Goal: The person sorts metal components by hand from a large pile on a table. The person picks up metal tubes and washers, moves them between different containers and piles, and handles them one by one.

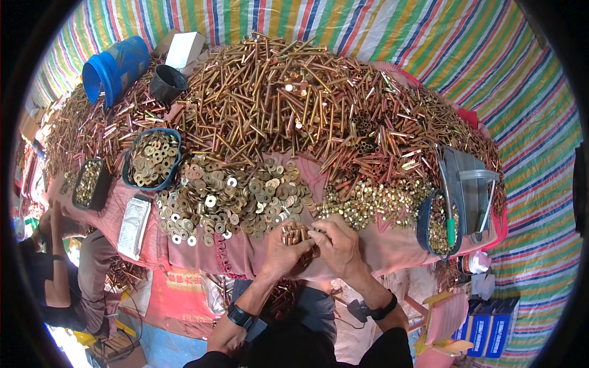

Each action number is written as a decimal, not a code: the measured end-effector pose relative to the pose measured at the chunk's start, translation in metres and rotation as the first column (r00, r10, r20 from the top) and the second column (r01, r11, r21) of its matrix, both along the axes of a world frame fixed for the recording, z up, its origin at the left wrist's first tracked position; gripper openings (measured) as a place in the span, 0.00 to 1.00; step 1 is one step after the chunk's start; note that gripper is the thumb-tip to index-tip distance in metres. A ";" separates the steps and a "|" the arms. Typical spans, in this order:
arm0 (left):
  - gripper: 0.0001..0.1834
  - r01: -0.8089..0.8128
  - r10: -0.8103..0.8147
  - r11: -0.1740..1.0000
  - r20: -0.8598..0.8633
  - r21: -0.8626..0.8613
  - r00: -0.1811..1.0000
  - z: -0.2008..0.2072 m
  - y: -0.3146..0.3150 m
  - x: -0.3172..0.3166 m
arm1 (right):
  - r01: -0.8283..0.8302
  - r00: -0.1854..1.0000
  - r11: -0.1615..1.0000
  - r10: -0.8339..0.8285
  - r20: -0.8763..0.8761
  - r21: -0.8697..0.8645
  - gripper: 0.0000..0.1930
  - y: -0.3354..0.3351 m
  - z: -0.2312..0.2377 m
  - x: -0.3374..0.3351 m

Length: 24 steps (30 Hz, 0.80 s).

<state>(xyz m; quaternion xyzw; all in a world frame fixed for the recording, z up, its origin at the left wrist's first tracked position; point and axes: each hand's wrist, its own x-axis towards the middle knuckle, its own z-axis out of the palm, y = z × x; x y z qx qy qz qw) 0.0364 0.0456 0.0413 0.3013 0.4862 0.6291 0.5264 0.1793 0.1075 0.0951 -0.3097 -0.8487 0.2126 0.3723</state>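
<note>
My left hand point(283, 253) is wrapped round a bundle of brass-coloured bolts point(296, 233) at the front edge of the pink cloth. Against the right side of that bundle, my right hand point(338, 246) has its thumb and fingers pinched together; what is between them is too small to name. Just beyond my left hand spreads a heap of flat washers point(236, 196). A pile of small brass-coloured nuts point(374, 202) lies beyond my right hand. Behind both rises a large mound of long bolts and metal sleeves point(264, 98).
Blue tubs of washers point(153, 158) and nuts point(438, 227) stand left and right. A grey bin point(469, 184) adjoins the right tub. At the back left are a blue bucket point(116, 70) and black bucket point(167, 84). Another person point(73, 276) sits at left.
</note>
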 end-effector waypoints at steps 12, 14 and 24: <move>0.14 0.107 -0.109 0.994 -0.118 -0.023 0.987 -0.004 0.013 -0.002 | -0.016 0.997 0.991 0.006 0.072 0.136 0.17 -0.005 0.004 0.011; 0.14 0.108 -0.112 0.994 -0.138 -0.033 0.984 -0.004 0.012 -0.001 | -0.024 0.998 0.992 0.015 0.068 0.124 0.17 -0.004 0.004 0.012; 0.14 0.126 -0.136 0.988 -0.112 -0.089 0.984 0.003 0.013 -0.004 | -0.098 0.993 0.994 0.101 0.056 -0.054 0.16 -0.002 0.007 0.019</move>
